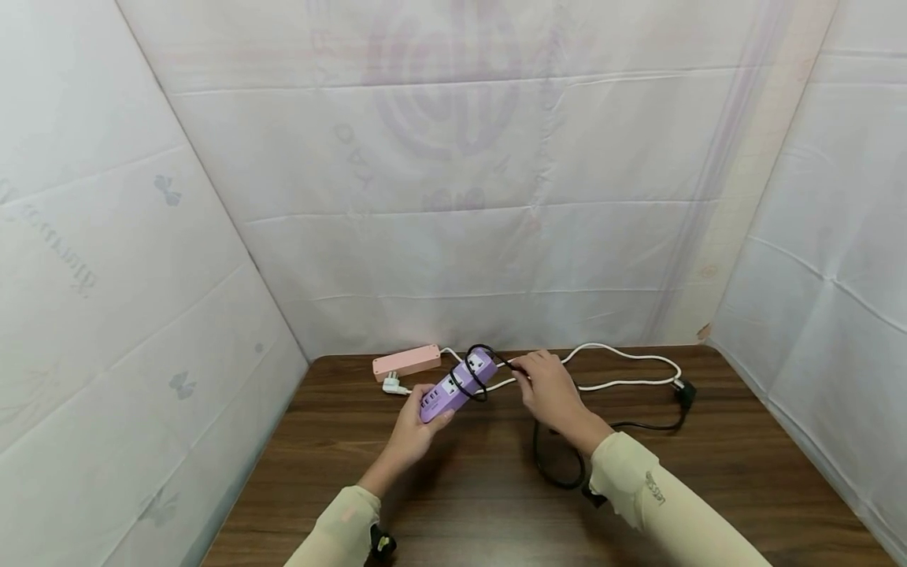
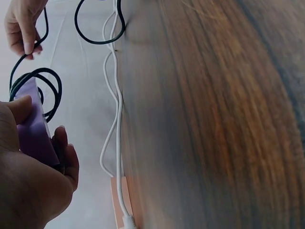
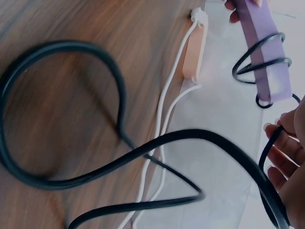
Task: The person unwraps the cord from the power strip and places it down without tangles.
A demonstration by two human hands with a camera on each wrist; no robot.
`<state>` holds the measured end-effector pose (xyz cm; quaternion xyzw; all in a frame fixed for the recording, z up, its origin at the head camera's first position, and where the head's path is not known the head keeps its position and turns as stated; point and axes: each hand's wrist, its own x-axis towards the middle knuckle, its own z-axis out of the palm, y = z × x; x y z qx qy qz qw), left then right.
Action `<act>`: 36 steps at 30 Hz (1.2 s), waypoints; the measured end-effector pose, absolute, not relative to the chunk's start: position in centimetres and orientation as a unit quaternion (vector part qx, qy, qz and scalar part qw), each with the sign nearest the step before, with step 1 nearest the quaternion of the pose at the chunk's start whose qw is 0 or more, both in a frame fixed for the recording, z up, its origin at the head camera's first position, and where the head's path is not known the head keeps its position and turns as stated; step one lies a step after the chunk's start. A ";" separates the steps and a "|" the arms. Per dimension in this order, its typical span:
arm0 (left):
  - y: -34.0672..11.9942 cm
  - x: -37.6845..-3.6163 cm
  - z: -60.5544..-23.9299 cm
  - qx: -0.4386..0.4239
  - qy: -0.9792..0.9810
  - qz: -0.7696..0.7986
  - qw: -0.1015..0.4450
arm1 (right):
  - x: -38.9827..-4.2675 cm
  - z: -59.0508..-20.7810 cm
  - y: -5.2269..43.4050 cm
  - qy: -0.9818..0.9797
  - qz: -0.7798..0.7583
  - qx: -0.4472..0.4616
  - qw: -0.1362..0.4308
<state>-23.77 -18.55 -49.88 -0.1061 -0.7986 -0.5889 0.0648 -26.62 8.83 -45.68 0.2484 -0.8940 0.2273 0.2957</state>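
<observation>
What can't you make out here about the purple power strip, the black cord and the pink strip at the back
- Purple power strip: its near end, head view, covered by the left hand.
- Black cord: a stretch near the right hand, hidden behind the wrist and sleeve.
- Pink power strip: sockets not visible, head view; left wrist view's bottom edge cuts it off.

The black cable (image 1: 560, 465) went out of sight under the right sleeve (image 1: 638, 480) in the head view. The sockets of the purple power strip (image 1: 457, 384) were too small to read (the right wrist view was also blurred).
</observation>
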 end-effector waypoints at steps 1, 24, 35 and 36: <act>-18.7 -23.8 -49.9 -0.107 -0.799 -0.589 0.064 | -26.7 -45.8 9.1 -0.898 0.228 0.241 0.290; -20.3 -24.7 -50.0 -0.069 -0.789 -0.603 0.095 | -26.4 -46.4 12.1 -0.940 0.268 0.209 0.032; -20.7 -24.7 -49.7 -0.062 -0.788 -0.604 0.103 | -26.1 -45.9 11.2 -0.928 0.274 0.253 0.021; -20.7 -24.7 -49.6 -0.062 -0.788 -0.603 0.104 | -26.1 -45.9 11.1 -0.928 0.272 0.255 0.020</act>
